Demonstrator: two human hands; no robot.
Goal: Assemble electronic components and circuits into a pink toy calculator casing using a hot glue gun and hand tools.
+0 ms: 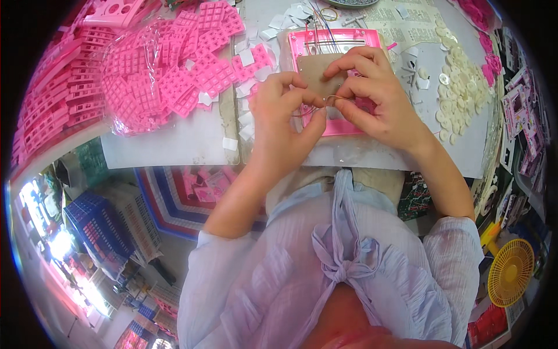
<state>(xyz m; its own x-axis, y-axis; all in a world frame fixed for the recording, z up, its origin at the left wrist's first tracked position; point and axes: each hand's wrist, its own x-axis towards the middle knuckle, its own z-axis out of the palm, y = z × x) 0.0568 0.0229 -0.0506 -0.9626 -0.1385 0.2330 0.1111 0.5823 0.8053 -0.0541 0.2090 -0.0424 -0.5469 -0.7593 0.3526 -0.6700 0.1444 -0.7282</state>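
Observation:
In front of me on the table lies a pink plastic casing (332, 127) with a brown board (317, 74) over its middle. Several thin wires (326, 29) run up from its far side. My left hand (289, 116) pinches a thin wire between thumb and forefinger at the near edge of the board. My right hand (376, 96) pinches the same wire or another one just beside it; which one I cannot tell. Both sets of fingertips almost meet above the casing, and its near part is partly hidden by my hands.
Pink keypad pieces (139, 81), some in clear plastic, heap up at the left beside stacked pink frames (52, 99). Small white squares (230, 143) are scattered around. Cream round discs (456, 87) lie at the right, near a newspaper sheet (401, 23). A yellow fan (511, 272) stands lower right.

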